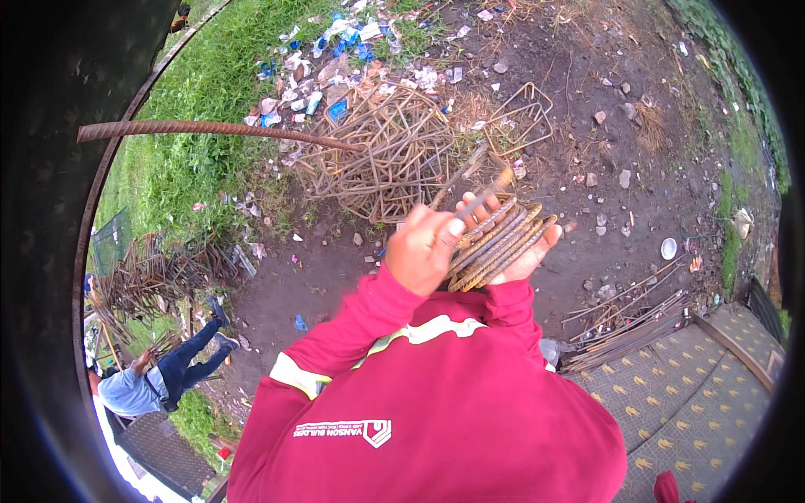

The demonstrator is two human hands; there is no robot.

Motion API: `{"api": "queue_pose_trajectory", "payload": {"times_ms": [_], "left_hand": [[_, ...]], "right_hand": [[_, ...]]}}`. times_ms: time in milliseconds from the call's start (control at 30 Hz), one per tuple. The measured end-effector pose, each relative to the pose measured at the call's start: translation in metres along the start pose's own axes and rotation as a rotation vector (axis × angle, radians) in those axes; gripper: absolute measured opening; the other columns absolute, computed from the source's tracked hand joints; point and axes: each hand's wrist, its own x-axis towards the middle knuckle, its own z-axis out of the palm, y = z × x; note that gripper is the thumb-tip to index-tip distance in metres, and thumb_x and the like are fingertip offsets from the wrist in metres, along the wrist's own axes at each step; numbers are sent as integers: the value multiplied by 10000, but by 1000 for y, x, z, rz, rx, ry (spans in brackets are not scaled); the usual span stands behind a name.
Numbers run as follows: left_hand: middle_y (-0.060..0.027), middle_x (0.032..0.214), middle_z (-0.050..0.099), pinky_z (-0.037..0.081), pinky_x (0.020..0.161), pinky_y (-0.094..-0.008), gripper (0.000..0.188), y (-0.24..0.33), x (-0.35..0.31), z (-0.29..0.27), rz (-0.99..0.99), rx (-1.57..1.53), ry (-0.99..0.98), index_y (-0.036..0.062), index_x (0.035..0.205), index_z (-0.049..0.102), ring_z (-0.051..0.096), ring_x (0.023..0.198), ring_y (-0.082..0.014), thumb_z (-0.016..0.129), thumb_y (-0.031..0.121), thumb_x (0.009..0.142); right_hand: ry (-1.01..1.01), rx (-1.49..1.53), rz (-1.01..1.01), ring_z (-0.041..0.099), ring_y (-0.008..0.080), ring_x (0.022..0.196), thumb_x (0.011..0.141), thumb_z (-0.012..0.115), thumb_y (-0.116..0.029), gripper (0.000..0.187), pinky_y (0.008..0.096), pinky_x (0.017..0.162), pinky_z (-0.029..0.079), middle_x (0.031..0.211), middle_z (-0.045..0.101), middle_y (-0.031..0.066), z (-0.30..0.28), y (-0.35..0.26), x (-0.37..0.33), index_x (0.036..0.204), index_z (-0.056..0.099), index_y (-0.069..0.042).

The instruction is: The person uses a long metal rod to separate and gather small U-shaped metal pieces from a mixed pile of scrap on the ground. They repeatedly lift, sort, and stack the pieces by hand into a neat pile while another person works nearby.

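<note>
From the rings (499,243), the bar heap (386,159) lies at ten o'clock, rods (631,334) at four. What seems a bowl (668,249) sits at three.

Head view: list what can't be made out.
All in the head view:
Right hand: palm mostly hidden behind the bundle of metal loops.
Rod at the left hand: blurred.
Heap: lower pieces hidden beneath upper ones.
Distant person: hand detail too small.

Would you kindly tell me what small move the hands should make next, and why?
I would probably lay the rusty bar in the left hand against the bundle of bent bars, since the right hand cradles that bundle close by.
</note>
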Motion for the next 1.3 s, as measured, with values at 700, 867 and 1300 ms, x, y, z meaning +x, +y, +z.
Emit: {"api": "queue_pose_trajectory", "payload": {"times_ms": [700,867,1300], "left_hand": [[-125,850,577,449,691,-373,140,-42,-35,40,166,-145,-175,24,942,583,548,750,-297,584,126,847],[-121,819,575,451,655,-361,146,-32,-38,39,152,-179,-170,14,928,595,553,715,-284,605,127,835],[-138,836,573,476,564,-351,173,6,-32,9,207,-147,-114,3,950,573,592,658,-289,607,136,845]], "right_hand": [[9,-119,-128,332,392,1230,682,447,-799,1079,515,1090,181,1266,403,223,-13,-2,-36,1312,365,73],[-135,-26,-91,315,390,1257,679,503,-770,1068,522,1094,176,1268,366,189,-13,-2,-39,1361,287,23],[-120,-30,-65,343,409,1285,777,515,-650,767,533,1061,277,1382,365,224,-21,-15,-66,1218,491,-23]]}}
